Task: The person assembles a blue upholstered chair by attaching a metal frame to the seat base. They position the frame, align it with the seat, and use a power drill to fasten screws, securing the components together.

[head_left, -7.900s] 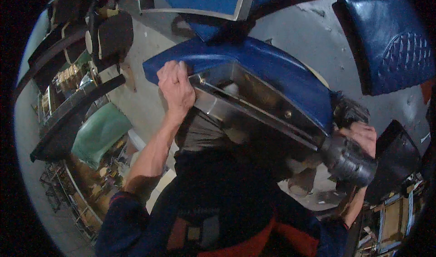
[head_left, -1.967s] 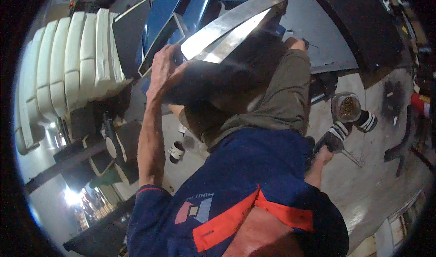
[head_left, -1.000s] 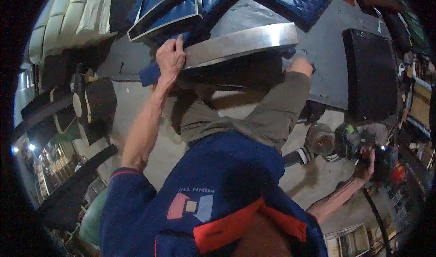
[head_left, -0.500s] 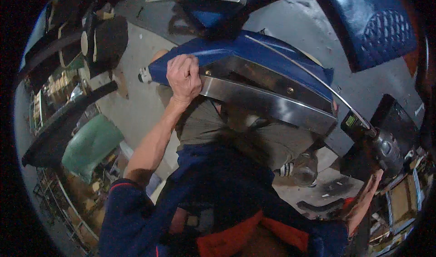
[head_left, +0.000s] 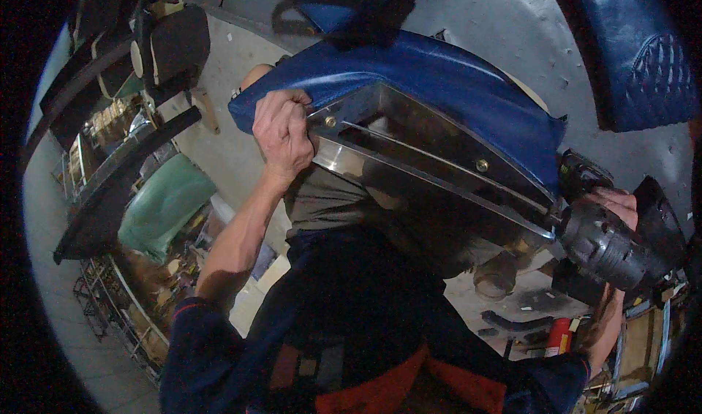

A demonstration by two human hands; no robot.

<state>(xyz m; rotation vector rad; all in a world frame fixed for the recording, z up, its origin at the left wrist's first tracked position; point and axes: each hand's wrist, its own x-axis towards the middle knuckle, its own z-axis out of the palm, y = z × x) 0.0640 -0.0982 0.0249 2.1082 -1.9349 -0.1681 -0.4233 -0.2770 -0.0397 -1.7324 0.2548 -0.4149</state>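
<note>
A blue upholstered panel (head_left: pixel 409 63) lies across my lap, with a shiny metal frame (head_left: pixel 431 182) fixed along its near side. My left hand (head_left: pixel 284 134) is closed around the left end of the frame, where it meets the blue cover. Off to the right, my right hand (head_left: pixel 618 203) grips a black power drill (head_left: pixel 603 244). The drill's long thin bit (head_left: pixel 424 158) runs leftward inside the frame. Its tip is close to the brass-coloured bolt (head_left: pixel 330 121) at the left end; contact cannot be made out. A second bolt (head_left: pixel 482 165) shows farther right.
A dark blue padded piece with a stitched pattern (head_left: pixel 643 63) lies at the far right on a grey surface. Green (head_left: pixel 164 205) and black curved panels (head_left: pixel 124 187) stand on the left. A red canister (head_left: pixel 559 337) is at the lower right.
My right hand has brought the drill nearer and to the left. The bit has moved from above the blue panel into the metal frame. My left hand keeps its hold.
</note>
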